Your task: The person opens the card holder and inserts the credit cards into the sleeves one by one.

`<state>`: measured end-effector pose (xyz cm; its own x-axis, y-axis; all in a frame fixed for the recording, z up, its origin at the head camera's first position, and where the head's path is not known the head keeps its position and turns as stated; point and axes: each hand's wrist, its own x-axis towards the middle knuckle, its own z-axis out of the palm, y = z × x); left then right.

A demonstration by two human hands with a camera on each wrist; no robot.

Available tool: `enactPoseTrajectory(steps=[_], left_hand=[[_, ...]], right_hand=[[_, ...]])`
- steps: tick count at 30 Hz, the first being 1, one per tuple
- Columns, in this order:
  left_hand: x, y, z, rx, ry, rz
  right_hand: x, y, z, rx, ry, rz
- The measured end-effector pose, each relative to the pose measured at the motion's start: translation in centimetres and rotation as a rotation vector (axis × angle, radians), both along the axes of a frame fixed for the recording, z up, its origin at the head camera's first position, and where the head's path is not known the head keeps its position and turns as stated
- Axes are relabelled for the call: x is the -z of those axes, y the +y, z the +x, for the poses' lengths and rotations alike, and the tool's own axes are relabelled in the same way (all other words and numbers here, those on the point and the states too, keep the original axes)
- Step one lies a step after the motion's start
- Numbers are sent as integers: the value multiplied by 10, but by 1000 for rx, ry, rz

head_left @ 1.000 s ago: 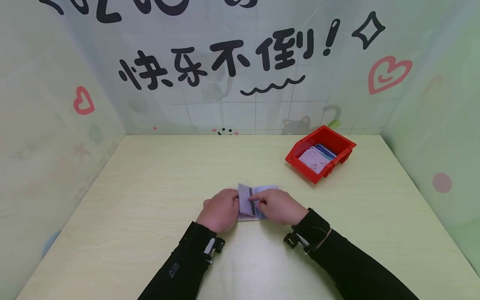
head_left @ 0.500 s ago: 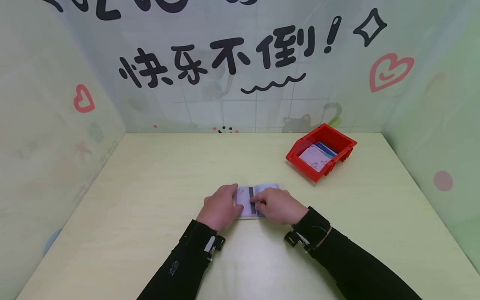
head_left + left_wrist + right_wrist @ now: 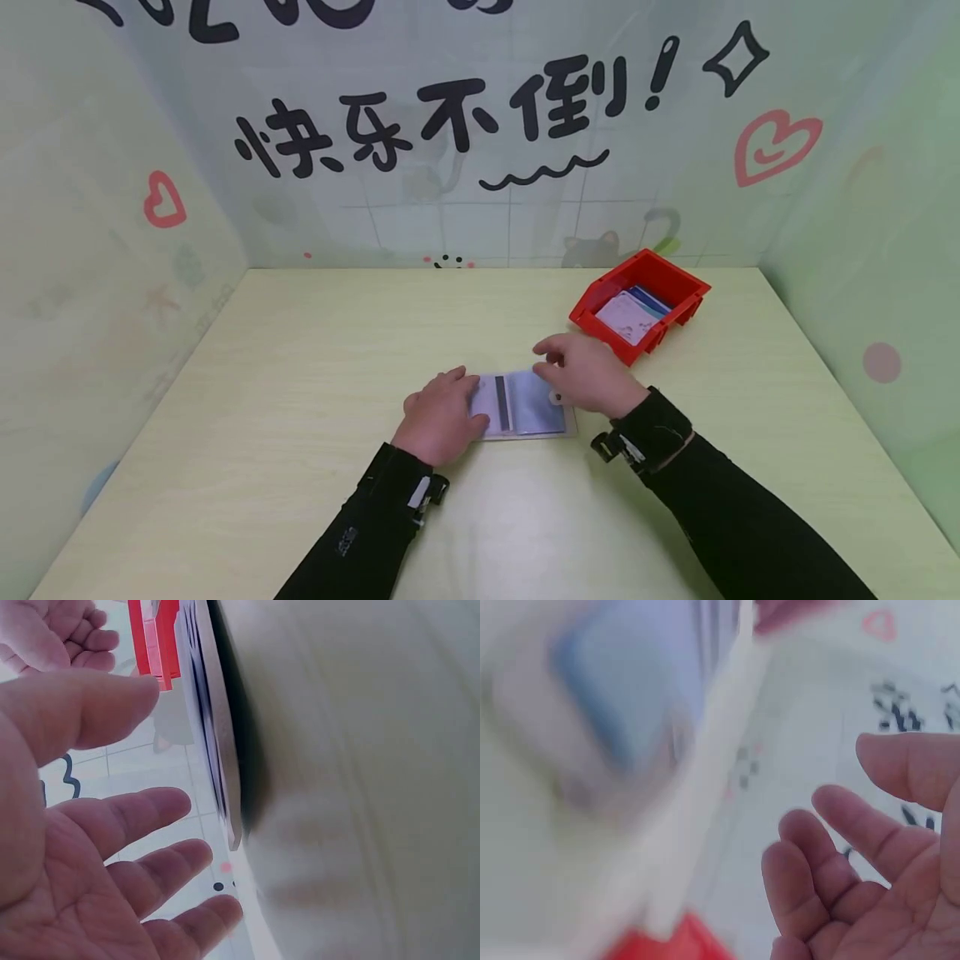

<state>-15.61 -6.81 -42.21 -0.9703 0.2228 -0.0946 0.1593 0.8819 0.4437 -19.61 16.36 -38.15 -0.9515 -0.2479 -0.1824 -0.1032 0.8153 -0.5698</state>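
A small card holder (image 3: 538, 408) with clear sleeves lies spread on the table, a dark strip down its middle. At its left edge rests my left hand (image 3: 441, 417), fingers loosely extended; its thumb lies near the lower left part. My right hand (image 3: 588, 375) is over the holder's upper right corner, fingers loosely bent and holding nothing. A pale tab with a dark dot shows beside it. In the left wrist view the layered edge of the card holder (image 3: 214, 742) is seen side-on beyond the left hand (image 3: 97, 847). The right wrist view has the holder blurred, beside the right hand (image 3: 870, 870).
A red bin (image 3: 686, 293) stands at the back right, just beyond my right hand. Pale and blue cards (image 3: 630, 317) lie in it. Printed walls enclose the wooden table (image 3: 337, 333) at the back and sides.
My right hand has lifted off the card holder and moved right and away toward the red bin. Earlier a raised left leaf was laid flat; my left hand's fingers then spread over the left edge.
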Motion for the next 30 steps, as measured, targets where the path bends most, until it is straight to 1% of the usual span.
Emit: enactPoseTrajectory(steps=[2,6,9,12,14,24,30], left_hand=[[-1,0,1,2,0,1],[-1,0,2,4,-8,-9],[-1,0,3,6,-19,-16],[-1,-1,4,8,-27,-13],[-1,-2,4,9,-30,-12],[1,-3,3,9,-46,7],[2,-3,2,10,-52,19]], right_hand=[[-6,15,-10,35,40,35],[-10,47,-32,106,147,158],[-11,65,-45,166,183,246],[-11,76,-53,206,182,299],[-10,80,-58,216,177,326],[8,83,-81,201,147,391],[10,87,-92,198,119,425]])
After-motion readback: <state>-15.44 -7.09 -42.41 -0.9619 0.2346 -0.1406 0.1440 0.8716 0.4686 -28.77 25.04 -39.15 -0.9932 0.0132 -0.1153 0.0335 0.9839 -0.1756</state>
